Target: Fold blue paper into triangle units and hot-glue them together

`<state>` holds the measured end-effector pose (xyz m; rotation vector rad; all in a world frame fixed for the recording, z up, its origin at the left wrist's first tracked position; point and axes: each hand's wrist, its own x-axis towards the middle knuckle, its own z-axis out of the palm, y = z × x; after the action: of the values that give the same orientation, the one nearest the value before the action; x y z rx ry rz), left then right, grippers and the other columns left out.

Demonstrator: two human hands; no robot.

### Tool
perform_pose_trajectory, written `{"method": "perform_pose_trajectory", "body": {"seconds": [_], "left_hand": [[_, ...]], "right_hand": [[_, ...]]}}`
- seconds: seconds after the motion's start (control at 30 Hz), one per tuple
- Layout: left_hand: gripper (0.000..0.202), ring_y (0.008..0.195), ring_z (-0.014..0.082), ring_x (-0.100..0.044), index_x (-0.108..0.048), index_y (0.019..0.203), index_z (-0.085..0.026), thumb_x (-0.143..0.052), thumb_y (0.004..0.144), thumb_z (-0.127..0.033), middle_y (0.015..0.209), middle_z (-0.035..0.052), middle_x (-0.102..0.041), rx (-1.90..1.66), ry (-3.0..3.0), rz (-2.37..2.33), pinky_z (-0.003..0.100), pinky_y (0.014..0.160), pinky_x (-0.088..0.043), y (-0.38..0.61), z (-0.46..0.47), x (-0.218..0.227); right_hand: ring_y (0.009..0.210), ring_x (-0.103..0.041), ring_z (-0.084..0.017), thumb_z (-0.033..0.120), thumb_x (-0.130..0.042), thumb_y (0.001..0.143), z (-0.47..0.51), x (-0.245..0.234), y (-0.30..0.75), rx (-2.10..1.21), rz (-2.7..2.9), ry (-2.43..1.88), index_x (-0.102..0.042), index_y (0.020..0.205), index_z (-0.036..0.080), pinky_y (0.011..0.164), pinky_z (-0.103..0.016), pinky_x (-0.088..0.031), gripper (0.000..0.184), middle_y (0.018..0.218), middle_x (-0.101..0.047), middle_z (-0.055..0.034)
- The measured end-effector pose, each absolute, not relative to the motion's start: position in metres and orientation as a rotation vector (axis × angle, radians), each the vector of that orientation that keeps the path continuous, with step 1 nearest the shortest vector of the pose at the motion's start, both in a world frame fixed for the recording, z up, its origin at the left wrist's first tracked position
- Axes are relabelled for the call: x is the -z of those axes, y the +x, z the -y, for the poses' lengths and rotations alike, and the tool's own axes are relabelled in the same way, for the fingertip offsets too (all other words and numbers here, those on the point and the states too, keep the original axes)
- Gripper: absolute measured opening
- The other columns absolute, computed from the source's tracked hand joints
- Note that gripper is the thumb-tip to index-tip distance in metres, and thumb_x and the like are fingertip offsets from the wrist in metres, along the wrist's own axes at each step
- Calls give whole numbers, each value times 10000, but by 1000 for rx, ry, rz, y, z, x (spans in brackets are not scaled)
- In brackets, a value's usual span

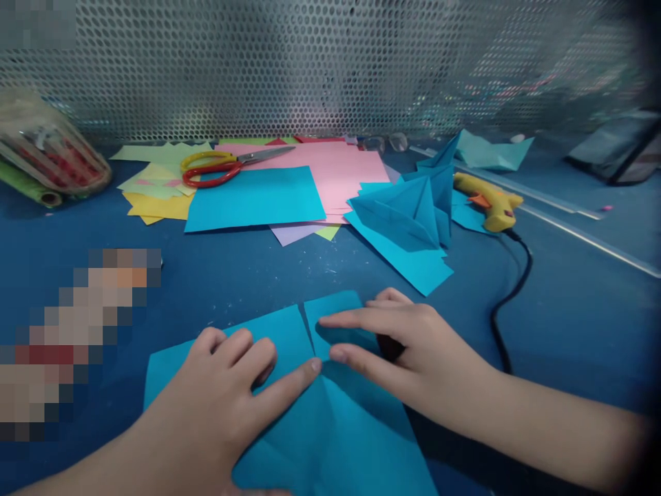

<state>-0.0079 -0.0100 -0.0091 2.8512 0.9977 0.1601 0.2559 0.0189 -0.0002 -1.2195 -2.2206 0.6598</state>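
A blue sheet of paper (289, 427) with creases lies in front of me, its upper part folded over, with a narrow dark gap between two flaps. My left hand (232, 393) rests on the sheet's left side. Its index finger is stretched out with the tip pressing at the lower end of the gap, while the other fingers are bent on the paper. Across from it, my right hand (407, 344) lies over the right flap. Thumb and index finger are spread apart and touch the paper, and its remaining fingers are partly hidden behind the index finger.
Behind are red-and-yellow scissors (222, 169), a flat blue sheet (258, 200), pink paper (351, 172) and folded blue pieces (403, 213). A yellow glue gun (493, 200) with a black cord and clear sticks (578, 227) lie right. A jar (51, 145) stands left, before a perforated metal panel (310, 69).
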Motion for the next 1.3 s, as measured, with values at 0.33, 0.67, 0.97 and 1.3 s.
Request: {"method": "perform_pose_trajectory", "body": {"seconds": [0.33, 0.67, 0.97, 1.3], "left_hand": [[613, 945, 224, -609, -437, 1524, -267, -536, 1015, -594, 1099, 12, -689, -226, 2948, -972, 391, 848, -395, -4, 3, -3], [582, 1050, 238, -662, -287, 1589, -269, -422, 1074, -504, 1209, 10, -707, -161, 2857, -960, 386, 893, -476, -7, 9, 0], [613, 874, 225, -587, -311, 1574, -368, -509, 1031, -573, 1037, -7, -647, -163, 2787, -944, 384, 811, -410, -3, 7, 2], [816, 831, 224, -567, -386, 1553, -404, -677, 859, -719, 991, -9, -619, -215, 2878, -1008, 360, 743, -401, -6, 4, 5]], "right_hand": [[579, -608, -152, 265, -627, 974, -30, -2, 251, -722, 2058, -1330, -817, 982, 270, 655, -313, -473, 189, 723, -768, 10], [556, -565, -127, 162, -692, 911, -28, -4, 250, -747, 2216, -1305, -809, 965, 290, 768, -351, -400, 182, 597, -670, 46], [568, -545, -128, 175, -658, 928, -32, -2, 256, -749, 2247, -1258, -803, 946, 287, 755, -338, -396, 184, 602, -644, 43], [530, -524, -138, 246, -615, 940, -18, -5, 257, -668, 2245, -1255, -792, 1064, 266, 806, -393, -423, 217, 538, -582, 46]]}}
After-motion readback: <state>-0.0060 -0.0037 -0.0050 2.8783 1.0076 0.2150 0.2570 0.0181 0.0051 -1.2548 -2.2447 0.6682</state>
